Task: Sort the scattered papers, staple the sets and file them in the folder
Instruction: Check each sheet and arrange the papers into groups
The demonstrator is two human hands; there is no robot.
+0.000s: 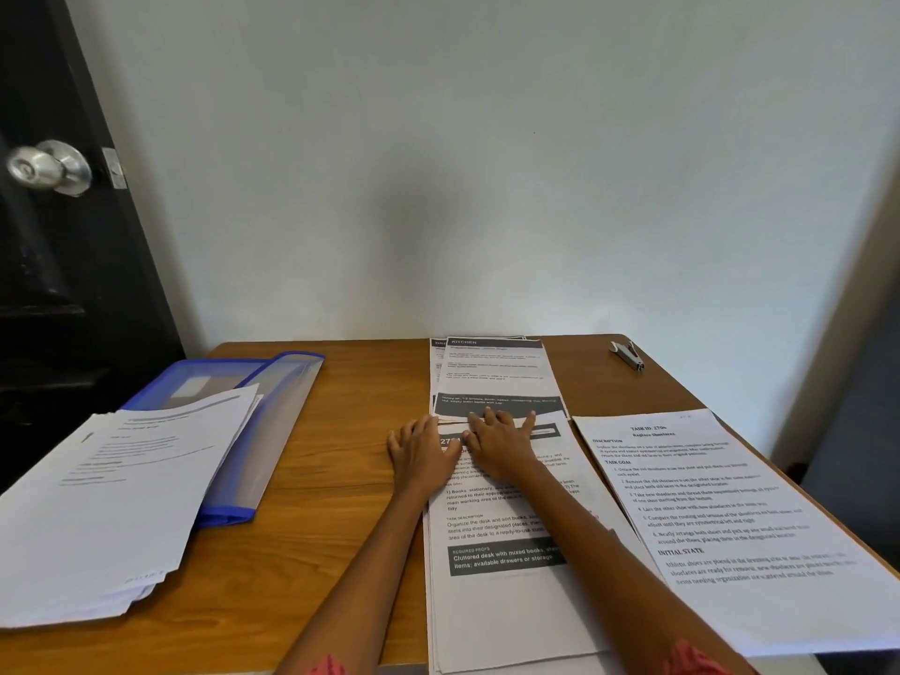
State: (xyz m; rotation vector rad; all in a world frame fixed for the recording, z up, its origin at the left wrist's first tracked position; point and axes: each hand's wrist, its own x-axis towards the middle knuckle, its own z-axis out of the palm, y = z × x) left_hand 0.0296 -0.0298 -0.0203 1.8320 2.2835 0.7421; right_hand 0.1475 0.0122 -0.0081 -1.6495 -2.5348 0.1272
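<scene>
1. The blue folder (229,426) lies open at the left side of the surface (331,479), its clear flap turned back; whether anything sits inside cannot be told, but a stack of papers (112,509) rests across its near part and overhangs the left edge
2. Four groups of papers show: that left stack, a far stack (492,372) headed "KITCHEN" against the back edge, a centre stack (506,567) running to the front edge, and a right stack (721,518) reaching the right edge
3. One stapler (628,355) sits alone near the far right corner, well apart from both hands
4. The left hand (421,455) lies flat, its grip spread, on the left margin of the centre stack and the bare wood beside it; the right hand (501,443) lies flat too, fingers spread, touching the near edge of the far stack (thumbs almost meeting)
5. Bare wood lies between the folder and the centre stack, and around the stapler
</scene>
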